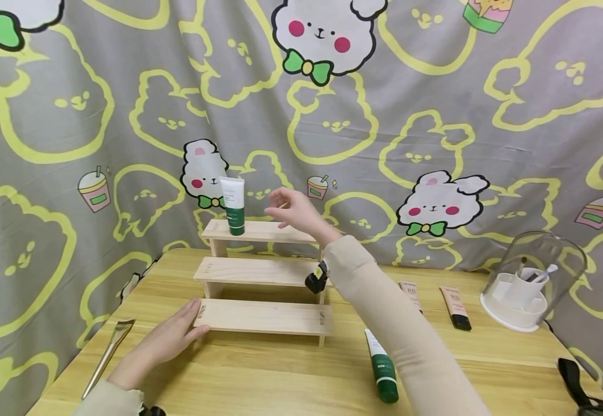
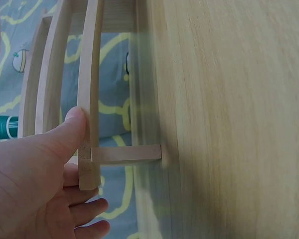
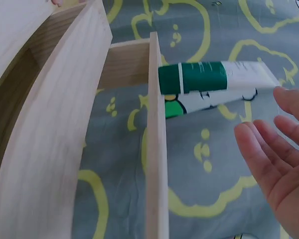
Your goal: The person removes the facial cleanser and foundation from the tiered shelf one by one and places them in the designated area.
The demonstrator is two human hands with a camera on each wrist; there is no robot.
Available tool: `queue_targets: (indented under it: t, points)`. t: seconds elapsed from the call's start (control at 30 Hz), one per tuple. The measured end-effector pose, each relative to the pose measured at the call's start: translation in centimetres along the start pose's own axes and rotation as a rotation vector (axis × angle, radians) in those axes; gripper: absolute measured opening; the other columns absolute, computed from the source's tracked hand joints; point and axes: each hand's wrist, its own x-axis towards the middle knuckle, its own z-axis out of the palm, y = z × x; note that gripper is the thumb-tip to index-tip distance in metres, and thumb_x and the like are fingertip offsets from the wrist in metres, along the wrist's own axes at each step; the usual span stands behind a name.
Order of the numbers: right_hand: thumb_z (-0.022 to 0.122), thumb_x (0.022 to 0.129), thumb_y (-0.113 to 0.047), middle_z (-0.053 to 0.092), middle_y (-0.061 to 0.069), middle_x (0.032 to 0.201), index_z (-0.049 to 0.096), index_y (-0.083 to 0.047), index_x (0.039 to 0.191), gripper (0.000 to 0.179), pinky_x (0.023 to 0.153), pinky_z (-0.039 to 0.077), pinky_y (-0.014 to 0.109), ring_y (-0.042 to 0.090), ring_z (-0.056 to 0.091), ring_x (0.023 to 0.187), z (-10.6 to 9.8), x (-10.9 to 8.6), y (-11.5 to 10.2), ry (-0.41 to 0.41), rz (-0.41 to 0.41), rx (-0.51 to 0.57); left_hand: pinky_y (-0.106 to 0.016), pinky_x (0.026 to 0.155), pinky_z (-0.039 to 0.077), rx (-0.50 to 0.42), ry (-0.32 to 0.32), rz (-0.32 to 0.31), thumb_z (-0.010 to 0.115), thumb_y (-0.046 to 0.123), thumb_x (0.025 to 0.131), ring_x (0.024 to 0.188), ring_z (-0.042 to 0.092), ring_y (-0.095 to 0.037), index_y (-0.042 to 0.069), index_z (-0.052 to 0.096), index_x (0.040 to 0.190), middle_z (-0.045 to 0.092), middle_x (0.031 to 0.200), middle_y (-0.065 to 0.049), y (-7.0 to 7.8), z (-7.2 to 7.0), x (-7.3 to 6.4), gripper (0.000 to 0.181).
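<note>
A three-step wooden stand (image 1: 262, 271) rests on the table. My left hand (image 1: 176, 330) holds the left end of its lowest step. In the left wrist view, the thumb (image 2: 72, 127) lies against the board and the other fingers reach past its end. A white and green tube (image 1: 234, 208) stands on its cap at the left of the top step. To the tube's right is my right hand (image 1: 300, 212), above the top step, with its fingers loosely bent and nothing held. The right wrist view shows those fingers (image 3: 261, 144) apart from the tube's body, near its white end.
Another green and white tube (image 1: 383, 370) lies at the right front, beside my right sleeve. Two BB cream tubes lie farther back, one (image 1: 455, 308) in full view. A domed brush holder (image 1: 522, 294) stands far right. On the left lies a metallic flat-ended brush (image 1: 106, 358).
</note>
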Motion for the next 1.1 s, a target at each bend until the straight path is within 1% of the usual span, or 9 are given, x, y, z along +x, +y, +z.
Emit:
queue_targets:
  t: [0.2, 0.3, 0.43, 0.53, 0.6, 0.73, 0.83, 0.97, 1.1]
  points:
    - [0.064, 0.088, -0.015, 0.057, 0.011, 0.103, 0.049, -0.008, 0.127, 0.042, 0.066, 0.055, 0.034, 0.02, 0.059, 0.09, 1.9, 1.5, -1.3, 0.033, -0.019, -0.013, -0.054, 0.1, 0.028, 0.001, 0.001, -0.002, 0.052, 0.036, 0.094, 0.125, 0.032, -0.045, -0.017, 0.031, 0.134, 0.029, 0.138, -0.033, 0.1, 0.0, 0.0, 0.07]
    - [0.065, 0.088, -0.014, 0.056, 0.012, 0.107, 0.045, -0.012, 0.133, 0.05, 0.069, 0.055, 0.037, 0.021, 0.059, 0.09, 2.7, 2.0, -1.8, 0.056, -0.034, -0.013, -0.054, 0.1, 0.028, 0.0, -0.003, -0.004, 0.051, 0.037, 0.094, 0.125, 0.031, -0.045, -0.017, 0.031, 0.134, 0.029, 0.138, -0.033, 0.1, 0.0, 0.0, 0.07]
    - [0.066, 0.086, -0.01, 0.053, 0.016, 0.112, 0.043, -0.014, 0.136, 0.055, 0.066, 0.055, 0.034, 0.022, 0.059, 0.091, 3.4, 2.6, -2.3, 0.077, -0.053, -0.017, -0.055, 0.1, 0.028, -0.003, -0.003, -0.003, 0.051, 0.038, 0.094, 0.125, 0.031, -0.045, -0.016, 0.03, 0.134, 0.028, 0.138, -0.033, 0.0, 0.0, 0.0, 0.07]
    - [0.066, 0.086, -0.009, 0.052, 0.018, 0.115, 0.042, -0.015, 0.138, 0.058, 0.065, 0.055, 0.033, 0.022, 0.059, 0.091, 3.7, 2.9, -2.5, 0.076, -0.046, -0.035, -0.055, 0.1, 0.028, -0.001, 0.002, -0.002, 0.051, 0.037, 0.094, 0.125, 0.031, -0.045, -0.016, 0.031, 0.134, 0.029, 0.138, -0.033, 0.0, 0.1, 0.1, 0.07]
    - [0.066, 0.086, -0.009, 0.052, 0.018, 0.115, 0.042, -0.016, 0.139, 0.06, 0.066, 0.055, 0.035, 0.022, 0.06, 0.089, 3.9, 3.0, -2.6, 0.077, -0.039, -0.064, -0.055, 0.1, 0.028, 0.0, 0.005, 0.0, 0.051, 0.037, 0.094, 0.124, 0.032, -0.046, -0.016, 0.031, 0.134, 0.029, 0.138, -0.033, 0.0, 0.1, 0.1, 0.07]
    - [0.067, 0.085, -0.012, 0.053, 0.014, 0.115, 0.039, -0.019, 0.141, 0.063, 0.066, 0.053, 0.029, 0.02, 0.061, 0.088, 4.1, 3.0, -2.6, 0.079, -0.036, -0.162, -0.055, 0.1, 0.029, 0.002, 0.012, 0.002, 0.052, 0.037, 0.094, 0.124, 0.033, -0.046, -0.017, 0.031, 0.134, 0.03, 0.138, -0.033, 0.0, 0.1, 0.1, 0.07]
    - [0.067, 0.086, -0.012, 0.055, 0.013, 0.112, 0.041, -0.019, 0.139, 0.06, 0.066, 0.051, 0.025, 0.02, 0.061, 0.089, 4.2, 2.8, -2.5, 0.098, -0.049, -0.2, -0.055, 0.1, 0.028, 0.001, 0.013, 0.001, 0.052, 0.037, 0.094, 0.124, 0.033, -0.046, -0.017, 0.032, 0.134, 0.03, 0.138, -0.033, 0.0, 0.1, 0.2, 0.07]
    - [0.065, 0.087, -0.01, 0.059, 0.013, 0.106, 0.05, -0.016, 0.13, 0.046, 0.067, 0.051, 0.024, 0.021, 0.061, 0.089, 4.3, 2.6, -2.4, 0.161, -0.079, -0.174, -0.055, 0.1, 0.028, -0.002, 0.008, -0.003, 0.052, 0.036, 0.094, 0.124, 0.032, -0.046, -0.016, 0.031, 0.134, 0.029, 0.138, -0.033, 0.1, 0.0, 0.1, 0.069]
    - [0.064, 0.088, -0.008, 0.062, 0.008, 0.095, 0.056, -0.012, 0.118, 0.031, 0.065, 0.051, 0.022, 0.019, 0.062, 0.086, 4.5, 2.4, -2.3, 0.232, -0.114, -0.15, -0.055, 0.1, 0.028, -0.006, 0.002, -0.006, 0.051, 0.037, 0.094, 0.124, 0.032, -0.046, -0.016, 0.03, 0.134, 0.029, 0.138, -0.033, 0.1, 0.0, 0.0, 0.07]
